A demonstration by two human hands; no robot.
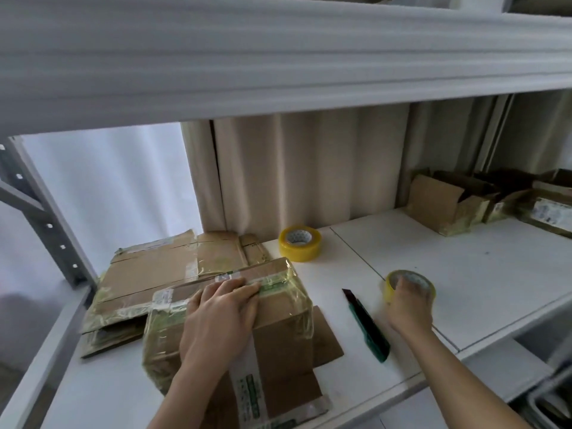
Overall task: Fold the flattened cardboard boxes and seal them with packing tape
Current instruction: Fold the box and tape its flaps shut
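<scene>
A folded cardboard box (284, 332), wrapped in old yellowish tape, stands on the white shelf (483, 274) in front of me. My left hand (219, 317) lies flat on its top, fingers stretched along the taped seam. My right hand (408, 308) grips a yellow roll of packing tape (422, 283) that sits on the shelf to the right of the box. A second, fuller yellow tape roll (299, 243) stands further back. Flattened cardboard boxes (161, 274) lie stacked behind and to the left of the folded box.
A green utility knife (368, 326) with its blade out lies between the box and my right hand. Several open, used boxes (448, 209) crowd the shelf's back right. A beige curtain hangs behind. The upper shelf beam (278, 57) runs low overhead, and a grey upright (43, 218) stands left.
</scene>
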